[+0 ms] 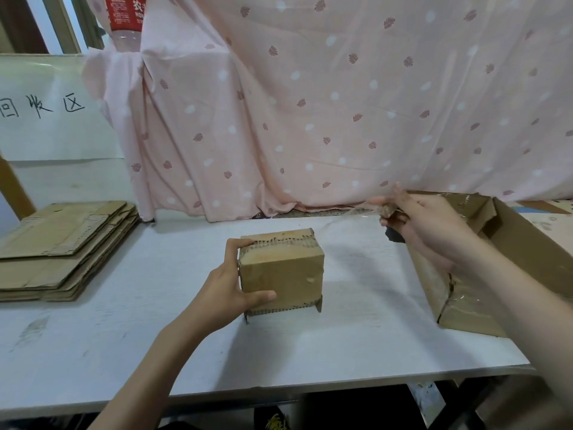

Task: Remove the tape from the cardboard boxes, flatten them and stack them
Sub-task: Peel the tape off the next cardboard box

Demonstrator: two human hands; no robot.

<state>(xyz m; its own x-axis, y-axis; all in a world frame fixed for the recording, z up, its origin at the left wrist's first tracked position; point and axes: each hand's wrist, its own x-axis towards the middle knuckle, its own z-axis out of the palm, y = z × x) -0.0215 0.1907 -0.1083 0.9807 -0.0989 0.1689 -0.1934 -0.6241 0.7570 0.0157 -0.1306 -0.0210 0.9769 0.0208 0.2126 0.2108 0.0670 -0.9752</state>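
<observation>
White surface (310, 352) spread wide under everything; pink leaf-print curtain (310, 103) hanging behind it; open cardboard box (511, 243) at the right edge, flaps up, glossy tape patches on its near end; stack of flattened boxes (65, 243) lying at the left, below a paper sign (46, 107) with handwritten characters; well apart from both, near the middle, the small cardboard box (283, 270) in work, standing on the surface with torn, jagged paper along its top rear edge and bottom edge.

Left hand (229, 290) gripping that small box from its left side, thumb laid across the front face, fingers curled over the top left corner; right hand (428, 225) raised to the right of it, fingers pinched together on a strip of clear tape (356, 212) stretched back toward the box top; far end of the strip too transparent to trace, so cannot tell whether fully free.

Judged as the peeling step, roughly midway for this box: flattening and stacking not yet done.

To do well: keep the box pinned down firmly against the pull; draw the tape low and steady along its own line rather than upward, sparing the already ragged liner; re-pinch closer to the box if the strip thins or threatens to snap; drop the tape clear of the stack before pressing the box flat.
</observation>
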